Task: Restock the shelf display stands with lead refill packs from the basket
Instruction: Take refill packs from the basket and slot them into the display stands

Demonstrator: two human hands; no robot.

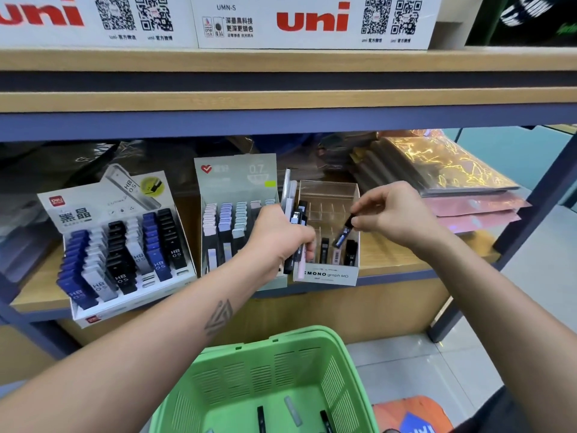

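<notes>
My left hand [281, 235] grips a bundle of several lead refill packs [295, 215], black, white and pink, in front of the clear MONO graph MG stand [326, 275]. My right hand [393, 214] pinches one dark blue refill pack [343, 234] by its top end, tilted over the stand's front slots. A few packs [324, 250] stand in those slots. The green basket [337, 370] sits below with a few loose packs [260, 418] on its bottom.
Two other stands sit on the same wooden shelf: a grey 0.7 stand [235, 182] in the middle and a white HB 0.5 stand [125, 245] on the left. Shiny wrapped folders [443, 170] are stacked to the right. A shelf with uni boxes [312, 21] runs overhead.
</notes>
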